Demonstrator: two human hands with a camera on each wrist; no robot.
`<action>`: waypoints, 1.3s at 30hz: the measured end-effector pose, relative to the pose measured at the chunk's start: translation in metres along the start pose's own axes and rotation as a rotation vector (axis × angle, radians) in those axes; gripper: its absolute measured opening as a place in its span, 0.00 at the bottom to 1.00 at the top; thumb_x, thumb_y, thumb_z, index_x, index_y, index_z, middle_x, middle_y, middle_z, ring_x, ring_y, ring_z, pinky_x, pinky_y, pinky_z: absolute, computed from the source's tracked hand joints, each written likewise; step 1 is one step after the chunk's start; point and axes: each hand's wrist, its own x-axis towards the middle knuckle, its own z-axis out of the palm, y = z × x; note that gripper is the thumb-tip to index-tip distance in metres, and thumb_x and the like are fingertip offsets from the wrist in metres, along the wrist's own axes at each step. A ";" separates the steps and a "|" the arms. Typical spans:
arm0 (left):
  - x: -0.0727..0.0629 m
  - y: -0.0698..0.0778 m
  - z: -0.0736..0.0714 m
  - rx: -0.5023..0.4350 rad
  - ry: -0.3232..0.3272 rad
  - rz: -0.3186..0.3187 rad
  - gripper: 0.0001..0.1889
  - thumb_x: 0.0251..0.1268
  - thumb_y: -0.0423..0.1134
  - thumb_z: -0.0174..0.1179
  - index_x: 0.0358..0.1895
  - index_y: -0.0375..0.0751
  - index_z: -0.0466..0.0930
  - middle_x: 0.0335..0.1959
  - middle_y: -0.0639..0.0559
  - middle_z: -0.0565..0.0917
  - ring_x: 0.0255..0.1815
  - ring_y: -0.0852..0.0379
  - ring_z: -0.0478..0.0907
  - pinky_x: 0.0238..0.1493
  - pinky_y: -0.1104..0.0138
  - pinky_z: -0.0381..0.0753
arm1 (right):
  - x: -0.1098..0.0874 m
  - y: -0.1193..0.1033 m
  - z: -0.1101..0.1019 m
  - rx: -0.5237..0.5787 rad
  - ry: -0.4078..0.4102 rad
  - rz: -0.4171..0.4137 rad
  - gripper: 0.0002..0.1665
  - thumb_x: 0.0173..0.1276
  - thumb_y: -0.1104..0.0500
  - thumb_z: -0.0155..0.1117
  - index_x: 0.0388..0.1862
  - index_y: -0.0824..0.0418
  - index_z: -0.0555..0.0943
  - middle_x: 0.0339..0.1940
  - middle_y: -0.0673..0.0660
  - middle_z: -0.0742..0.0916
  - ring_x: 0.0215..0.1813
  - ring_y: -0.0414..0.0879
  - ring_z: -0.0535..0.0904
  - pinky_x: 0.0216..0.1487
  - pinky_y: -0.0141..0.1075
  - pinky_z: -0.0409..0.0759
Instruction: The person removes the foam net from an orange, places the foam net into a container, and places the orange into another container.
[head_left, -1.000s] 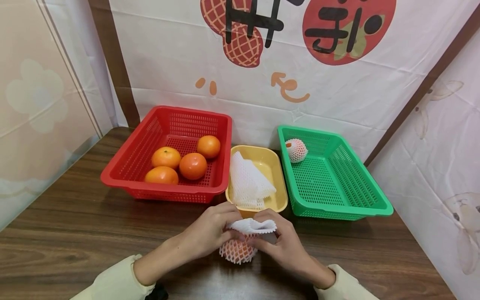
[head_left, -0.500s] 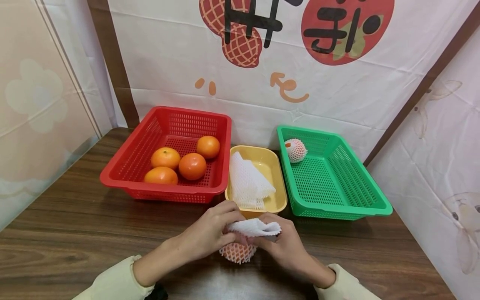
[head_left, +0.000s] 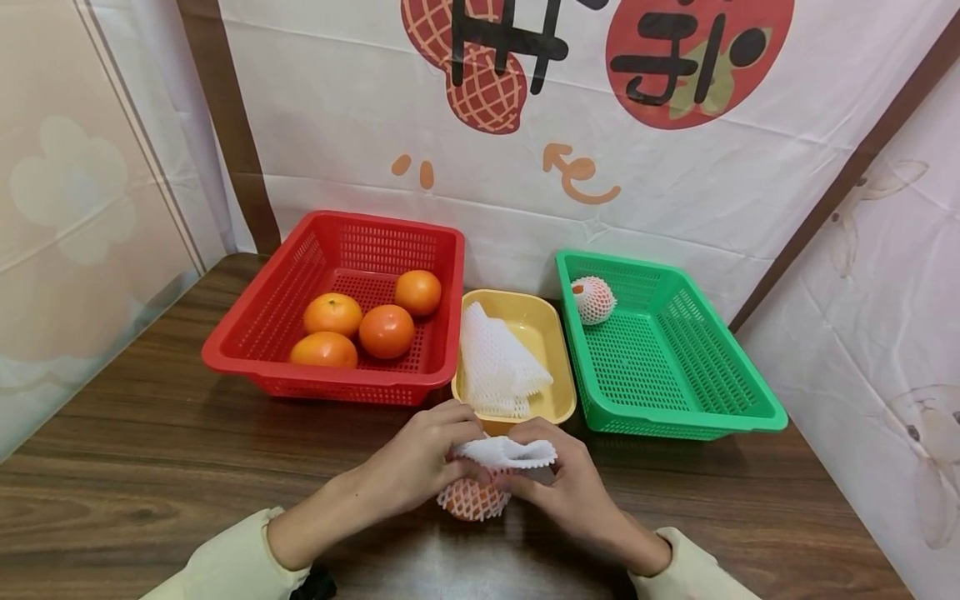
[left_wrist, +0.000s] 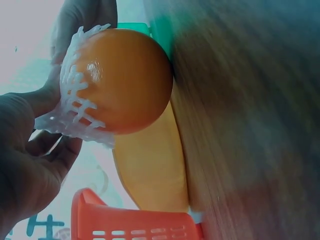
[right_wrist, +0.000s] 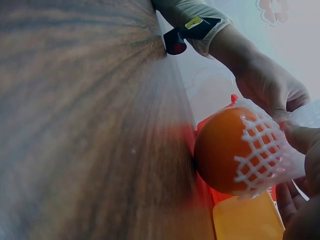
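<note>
An orange (left_wrist: 130, 80) rests on the wooden table, its upper part inside a white foam net sleeve (head_left: 504, 452). Its lower part shows bare in both wrist views. From the left, my left hand (head_left: 427, 457) pinches the sleeve between thumb and fingers. My right hand (head_left: 567, 487) pinches the opposite side, thumb toward me. Above the fingers, the sleeve's loose top end folds over to the right. Some fingertips are hidden behind the net.
Behind the hands, a yellow tray (head_left: 564, 367) holds more foam nets (head_left: 498, 358). A red basket (head_left: 255, 367) with several oranges (head_left: 386, 332) stands left; a green basket (head_left: 675, 423) with one netted fruit (head_left: 593, 300) stands right. A printed cloth (head_left: 337, 125) hangs behind.
The sleeve's folded top shifted slightly right, then back left. Slightly more bare orange shows at the bottom now. Both hands keep their grip and have barely moved.
</note>
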 end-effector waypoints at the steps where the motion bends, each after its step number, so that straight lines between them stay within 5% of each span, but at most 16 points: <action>1: 0.000 0.000 0.000 0.006 0.009 0.000 0.12 0.41 0.35 0.76 0.31 0.44 0.82 0.33 0.58 0.80 0.39 0.62 0.75 0.40 0.72 0.76 | 0.000 0.000 0.000 0.005 -0.007 0.001 0.26 0.46 0.77 0.74 0.44 0.64 0.77 0.41 0.57 0.83 0.44 0.44 0.78 0.44 0.34 0.78; 12: 0.000 0.000 -0.001 0.007 0.027 -0.022 0.15 0.42 0.34 0.75 0.37 0.41 0.84 0.38 0.55 0.83 0.40 0.60 0.78 0.42 0.71 0.78 | -0.002 -0.001 0.002 0.013 -0.010 0.083 0.25 0.50 0.75 0.72 0.48 0.66 0.78 0.45 0.57 0.84 0.48 0.43 0.79 0.47 0.37 0.79; 20: 0.004 0.003 -0.014 0.014 -0.219 -0.162 0.16 0.45 0.43 0.75 0.38 0.44 0.83 0.38 0.58 0.74 0.41 0.62 0.70 0.42 0.69 0.74 | -0.001 -0.001 0.000 0.003 0.010 0.095 0.21 0.53 0.76 0.70 0.46 0.69 0.79 0.43 0.59 0.85 0.46 0.44 0.81 0.45 0.39 0.81; 23: 0.006 0.004 -0.017 0.032 -0.264 -0.177 0.16 0.46 0.42 0.75 0.39 0.44 0.83 0.39 0.58 0.74 0.42 0.60 0.70 0.43 0.68 0.74 | -0.001 -0.001 -0.001 0.007 0.007 0.095 0.20 0.54 0.76 0.69 0.47 0.69 0.79 0.44 0.59 0.85 0.47 0.45 0.81 0.45 0.39 0.81; 31: 0.007 0.004 -0.019 -0.015 -0.231 -0.230 0.13 0.47 0.38 0.74 0.38 0.45 0.85 0.36 0.59 0.78 0.40 0.62 0.74 0.43 0.69 0.77 | -0.001 0.000 -0.001 0.024 -0.023 0.111 0.24 0.55 0.74 0.70 0.52 0.66 0.78 0.49 0.58 0.82 0.52 0.46 0.77 0.49 0.40 0.79; 39: 0.005 0.001 -0.015 -0.039 -0.154 -0.215 0.12 0.46 0.33 0.74 0.36 0.42 0.84 0.35 0.57 0.83 0.39 0.64 0.78 0.42 0.70 0.78 | -0.001 -0.001 0.001 -0.008 -0.048 0.097 0.30 0.50 0.72 0.74 0.54 0.65 0.77 0.52 0.56 0.81 0.55 0.47 0.76 0.53 0.41 0.77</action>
